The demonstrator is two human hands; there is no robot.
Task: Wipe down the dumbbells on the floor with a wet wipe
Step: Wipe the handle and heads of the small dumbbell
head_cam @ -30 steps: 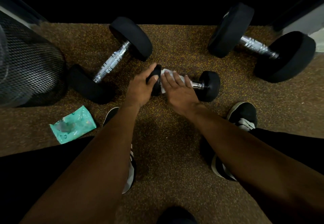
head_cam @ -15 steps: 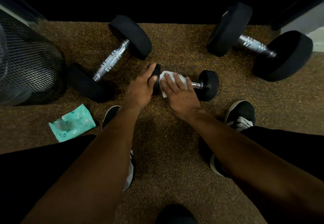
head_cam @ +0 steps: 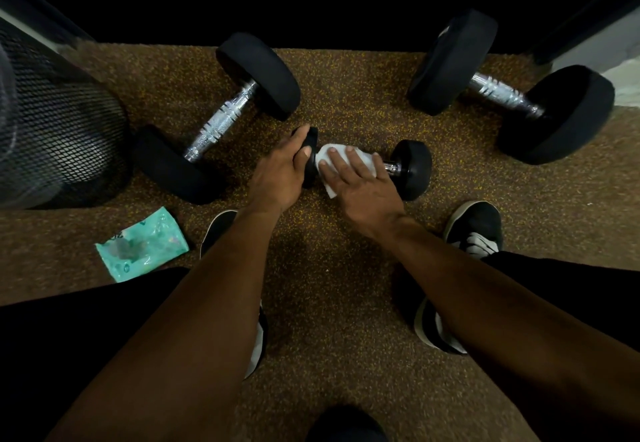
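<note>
A small black dumbbell (head_cam: 414,168) lies on the speckled brown floor in the middle. My left hand (head_cam: 280,173) grips its left head. My right hand (head_cam: 360,187) presses a white wet wipe (head_cam: 362,159) around the chrome handle, fingers spread over it; most of the handle is hidden. A large dumbbell (head_cam: 225,116) lies at the left, angled. Another large dumbbell (head_cam: 502,92) lies at the right rear.
A teal wet-wipe pack (head_cam: 142,246) lies on the floor at the left. A black mesh bin (head_cam: 62,137) stands at the far left. My two black shoes (head_cam: 474,227) flank the small dumbbell. A dark wall runs along the back.
My right hand has slid the wipe a little to the right along the handle, and more of the white wipe shows. My left hand stays on the dumbbell's left head.
</note>
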